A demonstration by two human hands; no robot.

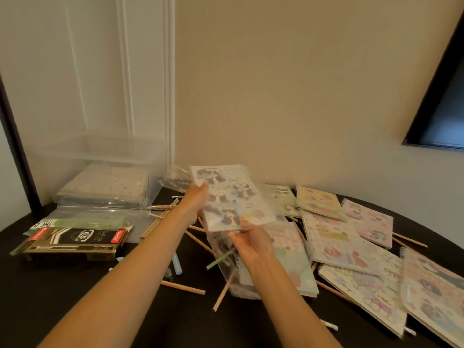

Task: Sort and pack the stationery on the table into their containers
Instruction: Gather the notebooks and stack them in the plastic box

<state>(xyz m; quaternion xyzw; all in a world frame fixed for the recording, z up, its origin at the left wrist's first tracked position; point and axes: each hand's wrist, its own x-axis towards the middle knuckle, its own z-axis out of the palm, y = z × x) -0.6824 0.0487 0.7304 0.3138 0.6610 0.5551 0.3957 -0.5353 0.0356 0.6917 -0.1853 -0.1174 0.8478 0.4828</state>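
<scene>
Sprawling over the dark counter (75, 297), loose notebooks (346, 237) and pencils (183, 287) lie scattered, the clear container (100, 156) at far left. Above them is a wrapped notebook (231, 197) — long axis pointing away, leaning left — with my left hand (195, 199) gripping its left edge and my right hand (251, 239) pinching its near end, fingers curled.

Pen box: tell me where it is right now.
In the head view the pen box lies on the left of the dark table, just in front of the clear tub, with loose pencils to its right.
</scene>
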